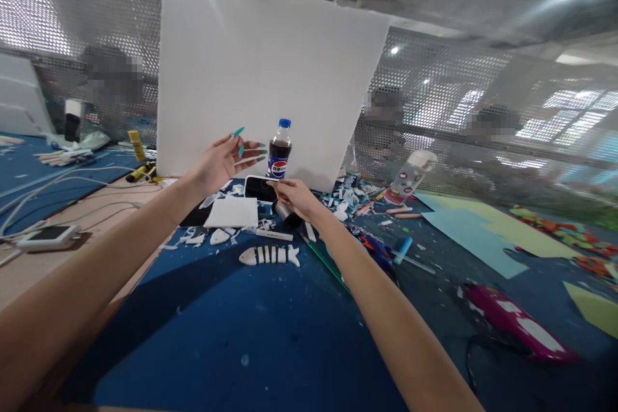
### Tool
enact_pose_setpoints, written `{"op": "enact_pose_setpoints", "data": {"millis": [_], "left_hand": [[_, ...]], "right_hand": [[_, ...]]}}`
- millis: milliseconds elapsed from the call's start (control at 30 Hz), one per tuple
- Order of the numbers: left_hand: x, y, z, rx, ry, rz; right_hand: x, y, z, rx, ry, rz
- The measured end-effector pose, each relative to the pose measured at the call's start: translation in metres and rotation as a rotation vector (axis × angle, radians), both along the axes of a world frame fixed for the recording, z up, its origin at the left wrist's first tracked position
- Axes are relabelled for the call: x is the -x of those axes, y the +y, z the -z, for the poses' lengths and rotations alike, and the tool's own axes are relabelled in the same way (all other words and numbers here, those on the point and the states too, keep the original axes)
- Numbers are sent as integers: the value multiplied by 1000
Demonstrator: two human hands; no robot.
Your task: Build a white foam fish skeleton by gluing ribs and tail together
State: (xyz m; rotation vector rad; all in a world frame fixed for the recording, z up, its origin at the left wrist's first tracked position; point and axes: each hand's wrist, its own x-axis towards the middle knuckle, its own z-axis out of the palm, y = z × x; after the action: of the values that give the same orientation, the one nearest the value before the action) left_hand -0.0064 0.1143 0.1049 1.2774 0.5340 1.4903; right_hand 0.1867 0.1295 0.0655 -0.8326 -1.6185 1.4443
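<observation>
Centre frame, the right hand has a closed fingertip grip on the upper right corner of a smartphone propped on the blue table. The left hand, just left, is spread wide and empty. A Pepsi bottle stands just behind the smartphone, and a white foam fish skeleton lies below.

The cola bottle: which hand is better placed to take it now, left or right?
Left, I would judge. The left hand is open, free and raised beside the cola bottle, at label height. The right hand sits lower and grips the edge of the phone standing before it.
</observation>
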Motion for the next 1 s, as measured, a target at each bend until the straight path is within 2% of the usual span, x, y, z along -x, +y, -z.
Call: {"op": "enact_pose_setpoints", "data": {"millis": [267,567,1000], "left_hand": [[0,-4,-4,112,-114,11],[-2,-6,-5,146,-109,-5],[-2,-8,-9,163,-113,-24]], "right_hand": [[-2,-4,-6,121,119,-16],[-11,0,-6,238,80,-111],[-15,3,-8,217,49,-119]]}}
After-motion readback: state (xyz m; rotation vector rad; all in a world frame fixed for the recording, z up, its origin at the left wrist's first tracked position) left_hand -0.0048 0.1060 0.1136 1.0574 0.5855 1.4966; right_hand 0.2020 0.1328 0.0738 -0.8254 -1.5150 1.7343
